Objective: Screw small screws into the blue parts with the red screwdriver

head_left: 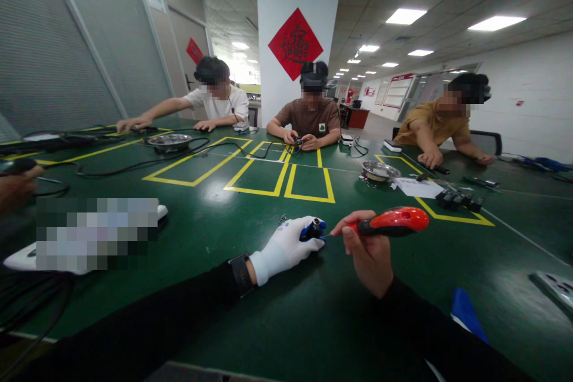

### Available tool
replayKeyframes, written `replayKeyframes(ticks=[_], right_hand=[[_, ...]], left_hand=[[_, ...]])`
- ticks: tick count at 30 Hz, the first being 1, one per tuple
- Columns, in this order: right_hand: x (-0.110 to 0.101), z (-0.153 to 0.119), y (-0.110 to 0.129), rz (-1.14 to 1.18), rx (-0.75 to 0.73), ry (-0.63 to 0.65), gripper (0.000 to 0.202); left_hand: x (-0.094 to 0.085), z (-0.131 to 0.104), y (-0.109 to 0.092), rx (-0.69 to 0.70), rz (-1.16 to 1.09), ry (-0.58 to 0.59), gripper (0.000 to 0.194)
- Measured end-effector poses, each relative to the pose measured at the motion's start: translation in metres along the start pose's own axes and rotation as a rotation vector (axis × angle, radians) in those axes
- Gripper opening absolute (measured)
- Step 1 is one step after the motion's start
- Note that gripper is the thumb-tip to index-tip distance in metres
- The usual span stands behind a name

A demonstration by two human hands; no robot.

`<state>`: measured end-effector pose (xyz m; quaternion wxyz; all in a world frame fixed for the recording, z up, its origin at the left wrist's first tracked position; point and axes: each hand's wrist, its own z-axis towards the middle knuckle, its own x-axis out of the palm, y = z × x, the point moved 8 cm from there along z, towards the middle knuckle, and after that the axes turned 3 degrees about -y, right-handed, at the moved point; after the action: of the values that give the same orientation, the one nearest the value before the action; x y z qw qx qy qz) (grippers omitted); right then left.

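My left hand (289, 245), in a white glove with blue fingertips, grips a small black cylindrical part (316, 227) just above the green table (250, 328). Its fingers wrap round the part and hide much of it. My right hand (369, 253) is bare and holds a red and black screwdriver (394, 221) near the front of its handle. The thin shaft points left and its tip reaches the black part or the glove's fingers; the exact contact is too small to tell.
Metal bowls (379, 171) (169, 142) stand farther back. Several black parts (461, 198) lie by white paper (418, 187) at right. A white device (22, 258) and cables are at left, a blue item (468, 313) at lower right. Three people sit opposite; another person's hand (18, 188) shows at left.
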<state>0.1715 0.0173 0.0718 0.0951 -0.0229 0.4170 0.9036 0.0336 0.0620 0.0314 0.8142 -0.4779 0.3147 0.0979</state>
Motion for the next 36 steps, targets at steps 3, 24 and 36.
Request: replayKeyframes(ticks=[3,24,36], right_hand=[[0.006,0.002,-0.003,0.167,0.11,0.022,0.012],[0.018,-0.002,0.012,0.307,0.064,0.085,0.029],[0.014,0.003,0.014,0.349,0.055,0.027,0.022]], left_hand=[[0.0,0.0,0.001,-0.008,0.014,0.002,0.027],[-0.001,-0.001,-0.004,0.017,0.026,0.009,0.018],[-0.004,-0.001,-0.003,0.0,0.041,-0.007,0.022]])
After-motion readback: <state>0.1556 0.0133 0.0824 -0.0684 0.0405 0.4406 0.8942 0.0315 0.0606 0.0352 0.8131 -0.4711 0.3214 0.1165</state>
